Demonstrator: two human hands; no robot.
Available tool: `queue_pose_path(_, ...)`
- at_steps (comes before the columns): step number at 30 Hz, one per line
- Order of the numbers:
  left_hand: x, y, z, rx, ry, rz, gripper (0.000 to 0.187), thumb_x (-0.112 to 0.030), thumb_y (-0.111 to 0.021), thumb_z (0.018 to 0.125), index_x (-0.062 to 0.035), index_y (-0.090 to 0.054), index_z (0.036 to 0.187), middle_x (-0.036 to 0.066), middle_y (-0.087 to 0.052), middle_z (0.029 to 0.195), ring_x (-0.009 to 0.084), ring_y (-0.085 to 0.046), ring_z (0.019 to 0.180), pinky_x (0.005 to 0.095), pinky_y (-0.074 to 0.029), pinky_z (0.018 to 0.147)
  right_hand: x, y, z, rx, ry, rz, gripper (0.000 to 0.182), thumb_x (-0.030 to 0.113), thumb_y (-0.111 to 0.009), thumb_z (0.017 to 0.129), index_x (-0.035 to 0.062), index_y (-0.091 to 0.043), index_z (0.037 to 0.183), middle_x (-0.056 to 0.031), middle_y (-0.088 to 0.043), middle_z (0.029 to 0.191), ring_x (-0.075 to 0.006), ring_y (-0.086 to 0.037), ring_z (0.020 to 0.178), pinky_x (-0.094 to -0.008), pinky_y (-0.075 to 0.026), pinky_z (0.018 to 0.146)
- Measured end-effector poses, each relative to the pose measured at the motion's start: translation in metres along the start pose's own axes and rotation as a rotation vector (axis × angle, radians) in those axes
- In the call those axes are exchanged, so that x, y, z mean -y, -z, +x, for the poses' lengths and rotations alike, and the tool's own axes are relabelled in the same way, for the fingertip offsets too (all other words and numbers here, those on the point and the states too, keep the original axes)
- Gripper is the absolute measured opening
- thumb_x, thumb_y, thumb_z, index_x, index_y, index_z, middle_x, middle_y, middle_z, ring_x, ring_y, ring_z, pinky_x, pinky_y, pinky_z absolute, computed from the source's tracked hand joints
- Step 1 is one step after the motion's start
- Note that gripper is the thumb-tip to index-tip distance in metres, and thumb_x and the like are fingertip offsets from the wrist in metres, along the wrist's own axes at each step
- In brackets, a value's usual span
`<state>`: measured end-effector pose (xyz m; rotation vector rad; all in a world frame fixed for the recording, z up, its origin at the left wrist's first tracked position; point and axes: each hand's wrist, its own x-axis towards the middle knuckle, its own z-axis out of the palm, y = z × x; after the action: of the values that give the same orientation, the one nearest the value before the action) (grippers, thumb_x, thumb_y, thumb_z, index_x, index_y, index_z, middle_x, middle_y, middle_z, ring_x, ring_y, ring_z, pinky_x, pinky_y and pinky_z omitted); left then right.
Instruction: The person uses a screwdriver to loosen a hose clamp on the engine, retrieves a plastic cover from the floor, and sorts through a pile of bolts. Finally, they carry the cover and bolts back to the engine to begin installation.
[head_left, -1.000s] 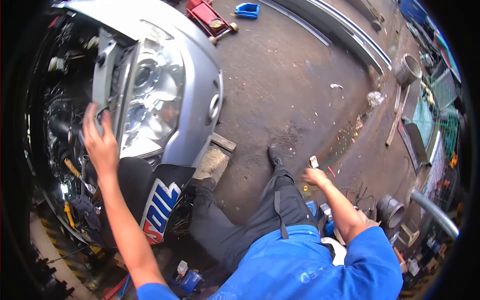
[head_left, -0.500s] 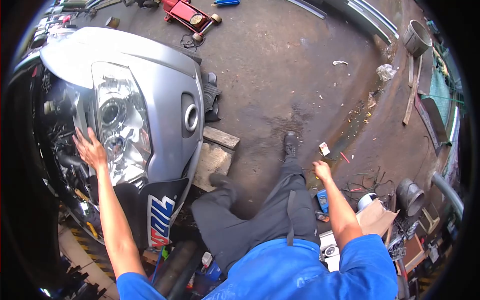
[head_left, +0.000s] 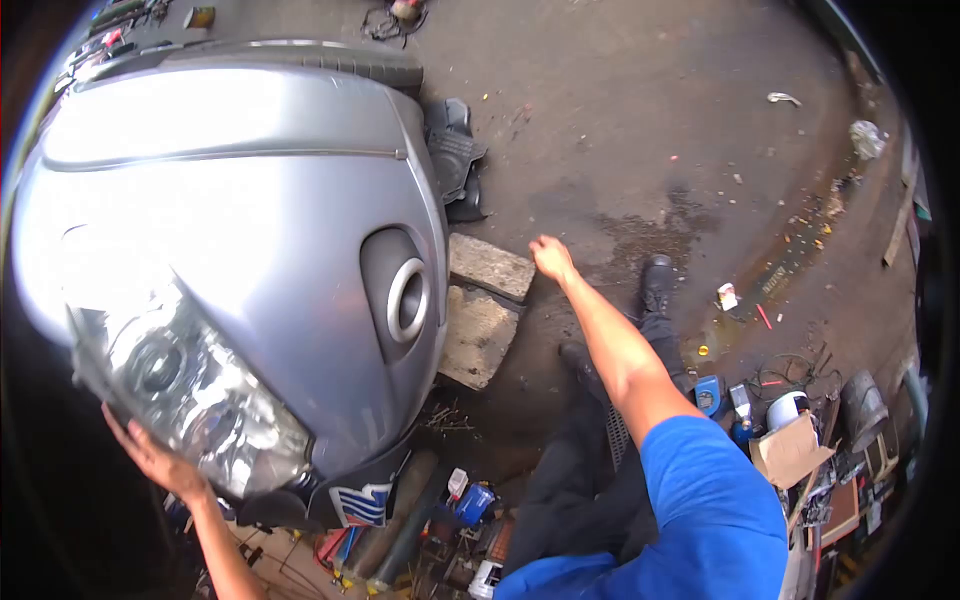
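Note:
My left hand [head_left: 155, 460] is at the lower left edge of the headlight [head_left: 190, 390], its fingers spread and holding nothing. Silver bodywork of the car [head_left: 270, 210] surrounds the headlight, and a round fog lamp ring [head_left: 407, 300] sits in the bumper to the right. Over the floor, right of the stacked blocks [head_left: 480, 335], hangs my right hand [head_left: 551, 258]. Its fingers are curled together, and whether anything small is inside them is hidden.
A black plastic part [head_left: 455, 155] lies beside the car. Tools and a blue meter [head_left: 708, 396] lie at the lower right near a cardboard piece [head_left: 790, 452]. More clutter, with a blue box [head_left: 474, 504], is below the bumper. Small litter dots the floor [head_left: 620, 120].
The view has shifted, and the car fills more of it. My left hand has gone from the engine bay to the headlight's lower edge. My right arm now reaches forward, closer to the blocks.

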<state>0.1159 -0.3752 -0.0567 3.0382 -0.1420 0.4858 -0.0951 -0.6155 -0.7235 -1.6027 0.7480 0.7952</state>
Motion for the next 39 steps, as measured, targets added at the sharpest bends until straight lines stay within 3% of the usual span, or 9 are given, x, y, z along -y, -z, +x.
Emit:
queue_pose_path(3,0.007,0.004,0.002,-0.036,-0.016,0.077,0.060,-0.035,-0.039,0.110,0.0045,-0.034,0.155,0.024,-0.035,0.161,0.0340,-0.035,0.148,0.0460,-0.023,0.125,0.044,-0.043,0.088,0.049,0.115,-0.066,0.040,0.030,-0.055,0.096,0.0078,-0.066,0.128,-0.0224,-0.065,0.131,-0.0429,-0.059,0.125,-0.0532,-0.048,0.104)
queue_pose_path(9,0.119,0.111,-0.012,-0.041,-0.509,0.672,0.063,-0.036,-0.049,0.105,0.0092,-0.039,0.149,0.029,-0.044,0.150,0.0445,-0.049,0.135,0.0508,-0.043,0.112,0.092,-0.120,0.211,0.040,0.262,-0.076,0.047,0.031,-0.057,0.097,0.0242,-0.054,0.144,-0.0258,-0.062,0.129,-0.0448,-0.060,0.120,-0.0524,-0.051,0.102)
queue_pose_path(14,0.105,0.109,-0.001,-0.054,-0.498,0.754,0.063,-0.037,-0.056,0.102,0.0103,-0.045,0.143,0.030,-0.051,0.142,0.0448,-0.054,0.128,0.0506,-0.047,0.108,0.106,-0.141,0.244,0.076,0.181,-0.228,0.048,0.036,-0.053,0.098,0.0122,-0.059,0.138,-0.0262,-0.060,0.134,-0.0452,-0.057,0.126,-0.0497,-0.047,0.106)
queue_pose_path(20,0.101,0.106,0.009,-0.055,-0.483,0.784,0.063,-0.038,-0.064,0.099,0.0115,-0.052,0.137,0.031,-0.059,0.133,0.0452,-0.060,0.120,0.0503,-0.052,0.103,0.076,-0.125,0.228,-0.029,-0.106,0.411,0.047,0.037,-0.050,0.098,0.0011,-0.062,0.125,-0.0258,-0.067,0.124,-0.0413,-0.061,0.122,-0.0474,-0.048,0.103)
queue_pose_path(22,0.105,0.099,0.004,-0.060,-0.435,0.758,0.063,-0.038,-0.067,0.098,0.0119,-0.054,0.134,0.031,-0.062,0.130,0.0453,-0.062,0.118,0.0502,-0.053,0.101,0.058,-0.080,0.198,0.040,-0.243,0.730,0.036,0.031,-0.054,0.097,0.0014,-0.064,0.115,-0.0247,-0.070,0.110,-0.0415,-0.065,0.110,-0.0498,-0.051,0.095)
queue_pose_path(23,0.104,0.091,0.005,-0.067,-0.358,0.499,0.074,-0.039,-0.061,0.103,0.0140,-0.037,0.149,0.032,-0.047,0.149,0.0417,-0.052,0.133,0.0457,-0.044,0.111,0.037,-0.068,0.184,-0.011,-0.103,0.615,0.031,0.028,-0.056,0.096,0.0018,-0.065,0.110,-0.0253,-0.069,0.106,-0.0426,-0.065,0.108,-0.0508,-0.051,0.094)
queue_pose_path(26,0.081,0.054,0.006,0.013,-0.488,0.525,0.062,-0.039,-0.039,0.109,0.0053,-0.039,0.153,0.022,-0.039,0.159,0.0333,-0.039,0.146,0.0438,-0.027,0.123,-0.013,-0.024,0.128,-0.178,0.203,0.300,0.021,0.020,-0.059,0.093,0.0027,-0.068,0.101,-0.0266,-0.068,0.099,-0.0447,-0.065,0.102,-0.0524,-0.052,0.093)
queue_pose_path(31,0.020,-0.005,0.004,-0.062,-0.128,-0.054,0.051,-0.029,-0.041,0.111,0.0043,-0.046,0.149,0.021,-0.046,0.156,0.0317,-0.042,0.145,0.0397,-0.028,0.123,-0.012,0.100,-0.060,-0.277,0.307,-0.235,0.021,0.020,-0.061,0.090,0.0030,-0.071,0.098,-0.0248,-0.069,0.099,-0.0427,-0.066,0.102,-0.0508,-0.052,0.092)
queue_pose_path(39,0.058,-0.019,0.016,-0.208,-0.311,0.296,0.060,-0.049,-0.045,0.107,-0.0092,-0.047,0.153,0.014,-0.048,0.156,0.0316,-0.039,0.147,0.0412,-0.027,0.122,0.038,0.232,-0.375,-0.402,0.360,-0.539,0.024,0.022,-0.063,0.083,0.0019,-0.074,0.092,-0.0234,-0.068,0.089,-0.0417,-0.069,0.088,-0.0499,-0.055,0.083)
